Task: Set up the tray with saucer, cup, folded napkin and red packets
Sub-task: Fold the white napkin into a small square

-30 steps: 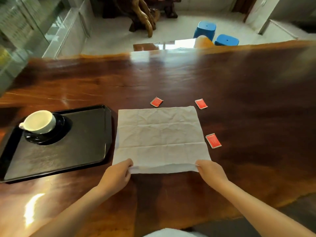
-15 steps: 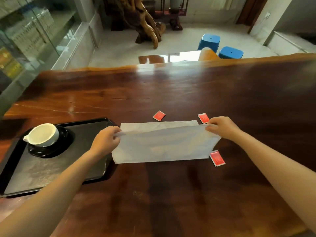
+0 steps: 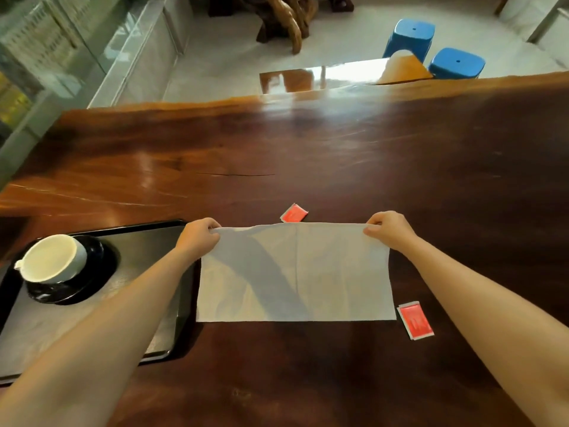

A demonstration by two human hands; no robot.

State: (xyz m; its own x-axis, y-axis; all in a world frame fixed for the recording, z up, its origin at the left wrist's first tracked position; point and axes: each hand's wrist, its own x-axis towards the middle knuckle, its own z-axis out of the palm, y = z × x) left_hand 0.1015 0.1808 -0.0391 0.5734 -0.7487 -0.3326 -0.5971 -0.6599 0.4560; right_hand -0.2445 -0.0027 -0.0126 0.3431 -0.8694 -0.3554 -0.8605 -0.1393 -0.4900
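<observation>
A white napkin (image 3: 323,272) lies folded in half on the dark wooden table. My left hand (image 3: 200,237) pinches its far left corner and my right hand (image 3: 389,228) pinches its far right corner. A black tray (image 3: 154,241) sits to the left, holding a black saucer (image 3: 98,263) with a white cup (image 3: 50,261) on it. One red packet (image 3: 294,213) lies just beyond the napkin's far edge, another red packet (image 3: 415,320) at its near right corner. A third packet is hidden, probably behind my right hand.
The long wooden table (image 3: 338,149) stretches far and right. Beyond its far edge stand two blue stools (image 3: 409,35) and a carved wooden root piece (image 3: 286,20) on the pale floor. Glass cabinets (image 3: 46,41) line the left.
Both hands carried the napkin's near edge up and over to the far edge, folding it in half. The fold now lies flat, and the packet near my right hand is covered.
</observation>
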